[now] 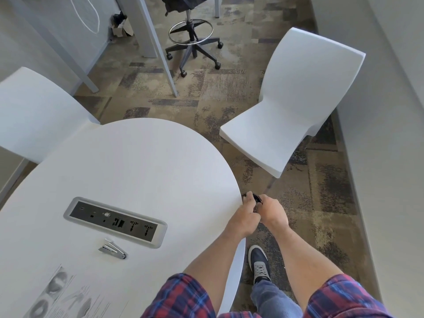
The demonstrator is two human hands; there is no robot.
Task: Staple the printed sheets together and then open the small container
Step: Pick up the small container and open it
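A small dark round container is held just past the right edge of the white table. My left hand and my right hand both grip it, and the fingers hide most of it. Whether its lid is on or off cannot be told. The printed sheets, with grey pictures and text, lie flat at the table's near left. A silver stapler rests on the table just beyond them, apart from both hands.
A power and socket panel is set into the tabletop. White chairs stand at the right and far left. A wheeled stool stands on the patterned carpet beyond. My shoe is beside the table edge.
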